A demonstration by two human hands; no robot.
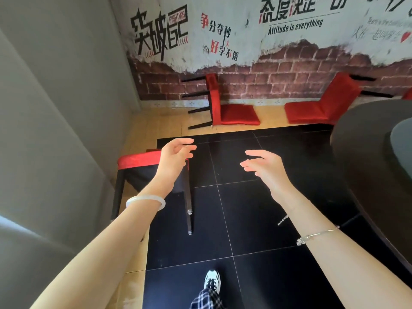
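Observation:
My left hand [176, 155] is stretched out over a red chair [142, 175] that lies tipped on its side by the grey wall, black legs pointing toward me. Its fingers are relaxed and slightly spread, holding nothing; contact with the chair cannot be told. My right hand [264, 166] hovers over the black floor tiles, fingers loosely extended and empty. Two more red chairs lie toppled near the brick-pattern wall: one [225, 108] at centre with legs pointing left, another [318, 105] to its right.
A large dark round table [365, 157] fills the right side, with a grey turntable [403, 141] on it. A grey wall [55, 130] runs along the left. My foot in a white shoe [211, 281] stands on the black tiles [245, 219].

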